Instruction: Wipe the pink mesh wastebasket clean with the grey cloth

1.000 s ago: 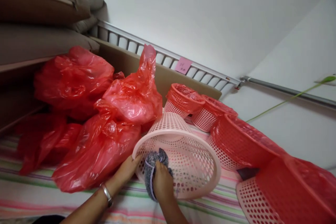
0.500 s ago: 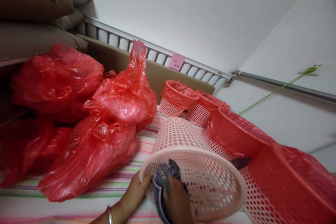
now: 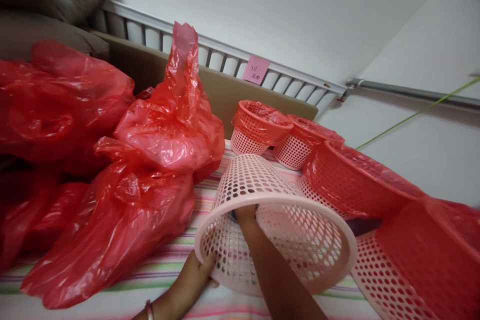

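Observation:
A pale pink perforated plastic wastebasket (image 3: 262, 200) lies on its side, its round mouth facing me. My left hand (image 3: 202, 270) grips its rim at the lower left, thumb on the inner side and fingers beneath. Deep in the basket, my right hand (image 3: 245, 212) presses near the upper left wall, closed on a dark grey cloth. Only a sliver of the cloth (image 3: 232, 216) shows; the basket's rim and wall hide most of it and the fingertips.
Several baskets lined with red bags, such as the nearest basket (image 3: 390, 270), stand in a row at right. Filled red plastic bags (image 3: 150, 200) lie at left on the striped sheet (image 3: 168, 272). Behind are a cardboard strip (image 3: 225, 90) and a radiator (image 3: 213, 60) with a pink note (image 3: 256, 69).
My right hand has moved from the basket's mouth farther inside with the cloth, and the forearm now crosses the opening. The left hand keeps the rim. The view has shifted slightly.

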The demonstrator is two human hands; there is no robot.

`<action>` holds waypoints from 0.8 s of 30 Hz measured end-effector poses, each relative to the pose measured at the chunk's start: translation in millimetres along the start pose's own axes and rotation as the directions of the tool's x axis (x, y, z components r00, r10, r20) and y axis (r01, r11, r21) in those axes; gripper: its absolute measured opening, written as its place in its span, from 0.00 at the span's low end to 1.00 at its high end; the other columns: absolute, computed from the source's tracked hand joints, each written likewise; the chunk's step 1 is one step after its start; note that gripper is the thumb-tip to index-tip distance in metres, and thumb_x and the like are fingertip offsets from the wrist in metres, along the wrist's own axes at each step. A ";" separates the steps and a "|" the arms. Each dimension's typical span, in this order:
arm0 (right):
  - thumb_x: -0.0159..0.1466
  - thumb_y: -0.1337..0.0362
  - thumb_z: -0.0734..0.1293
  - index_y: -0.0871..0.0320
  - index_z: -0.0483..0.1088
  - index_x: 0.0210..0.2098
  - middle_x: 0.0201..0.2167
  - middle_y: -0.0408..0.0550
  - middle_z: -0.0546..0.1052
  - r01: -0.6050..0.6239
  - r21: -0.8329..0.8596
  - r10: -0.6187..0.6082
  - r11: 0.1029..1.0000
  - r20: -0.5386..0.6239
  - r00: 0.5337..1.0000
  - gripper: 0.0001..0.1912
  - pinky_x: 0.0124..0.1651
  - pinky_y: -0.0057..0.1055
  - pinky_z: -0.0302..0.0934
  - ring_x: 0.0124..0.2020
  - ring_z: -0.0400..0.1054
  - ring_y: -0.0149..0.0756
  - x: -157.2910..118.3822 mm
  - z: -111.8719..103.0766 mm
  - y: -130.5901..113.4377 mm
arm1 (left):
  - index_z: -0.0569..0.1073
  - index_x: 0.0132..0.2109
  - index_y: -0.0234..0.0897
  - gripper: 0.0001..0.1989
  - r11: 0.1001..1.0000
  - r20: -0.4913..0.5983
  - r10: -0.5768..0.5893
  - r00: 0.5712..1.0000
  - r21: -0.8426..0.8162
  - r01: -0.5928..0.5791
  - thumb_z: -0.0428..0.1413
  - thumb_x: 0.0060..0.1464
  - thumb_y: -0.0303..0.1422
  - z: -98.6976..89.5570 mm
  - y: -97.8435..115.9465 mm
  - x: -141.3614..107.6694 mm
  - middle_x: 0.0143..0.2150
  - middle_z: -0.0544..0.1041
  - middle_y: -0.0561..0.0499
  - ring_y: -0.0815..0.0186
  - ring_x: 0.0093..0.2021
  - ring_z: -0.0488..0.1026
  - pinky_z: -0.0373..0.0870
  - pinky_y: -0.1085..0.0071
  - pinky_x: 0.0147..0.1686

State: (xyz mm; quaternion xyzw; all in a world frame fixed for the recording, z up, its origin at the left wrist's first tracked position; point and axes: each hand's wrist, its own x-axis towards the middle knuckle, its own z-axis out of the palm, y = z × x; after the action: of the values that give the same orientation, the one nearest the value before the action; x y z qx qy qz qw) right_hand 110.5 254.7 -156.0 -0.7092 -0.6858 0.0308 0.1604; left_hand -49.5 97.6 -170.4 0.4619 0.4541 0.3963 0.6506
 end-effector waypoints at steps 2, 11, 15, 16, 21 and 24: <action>0.65 0.60 0.58 0.57 0.65 0.52 0.57 0.52 0.65 -0.004 -0.042 0.005 0.999 0.023 1.000 0.17 0.59 0.42 0.48 0.58 0.55 0.42 7.0 0.2 1.3 | 0.61 0.56 0.29 0.42 0.997 -0.019 -0.076 0.997 -0.011 0.076 0.49 0.44 0.59 2.2 -2.6 2.6 0.35 0.79 0.40 0.58 0.26 0.75 0.74 0.64 0.24; 0.61 0.71 0.54 0.62 0.67 0.46 0.36 0.56 0.77 -0.008 -0.229 0.050 0.973 0.180 0.982 0.17 0.40 0.33 0.62 0.37 0.72 0.40 -94.3 -31.2 -21.8 | 0.61 0.55 0.30 0.38 0.999 0.001 0.003 1.000 -0.035 -0.003 0.48 0.47 0.57 0.7 -15.1 5.9 0.43 0.77 0.37 0.55 0.33 0.77 0.76 0.64 0.24; 0.62 0.72 0.51 0.57 0.68 0.45 0.39 0.54 0.76 0.043 -0.198 0.021 0.979 0.311 0.950 0.19 0.41 0.32 0.62 0.40 0.72 0.39 -169.9 -46.3 -28.5 | 0.66 0.53 0.31 0.31 0.993 0.010 0.105 0.994 -0.049 -0.104 0.50 0.50 0.51 1.3 -1.5 1.7 0.47 0.77 0.38 0.52 0.43 0.76 0.75 0.60 0.38; 0.61 0.72 0.52 0.57 0.68 0.46 0.40 0.54 0.76 0.051 -0.186 0.015 0.981 0.334 0.943 0.19 0.43 0.32 0.62 0.41 0.71 0.39 -182.3 -48.7 -27.8 | 0.67 0.52 0.31 0.28 0.986 0.009 0.158 0.987 -0.054 -0.157 0.51 0.51 0.48 -0.3 3.4 0.8 0.49 0.76 0.39 0.53 0.48 0.74 0.72 0.60 0.45; 0.57 0.72 0.56 0.60 0.65 0.50 0.41 0.54 0.75 0.085 -0.213 -0.014 0.973 0.313 0.950 0.22 0.43 0.33 0.62 0.43 0.70 0.41 -197.4 -50.0 -24.4 | 0.68 0.53 0.31 0.23 0.959 -0.052 0.285 0.957 0.007 -0.285 0.53 0.53 0.40 -23.4 22.9 3.1 0.54 0.74 0.41 0.56 0.53 0.70 0.63 0.61 0.55; 0.56 0.71 0.57 0.59 0.64 0.50 0.38 0.52 0.76 0.087 -0.244 -0.011 0.966 0.297 0.955 0.21 0.39 0.31 0.62 0.40 0.71 0.41 -181.4 -46.3 -28.7 | 0.72 0.47 0.28 0.19 0.963 -0.076 0.266 0.961 0.059 -0.262 0.52 0.53 0.38 -37.1 23.2 7.9 0.46 0.78 0.40 0.52 0.46 0.74 0.68 0.58 0.49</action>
State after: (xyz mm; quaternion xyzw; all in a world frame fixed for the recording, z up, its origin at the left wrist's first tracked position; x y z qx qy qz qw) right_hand 84.6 68.1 -136.4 -0.6941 -0.7177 0.0433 -0.0346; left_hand -85.1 120.0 -155.8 0.5168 0.4247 0.4874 0.5613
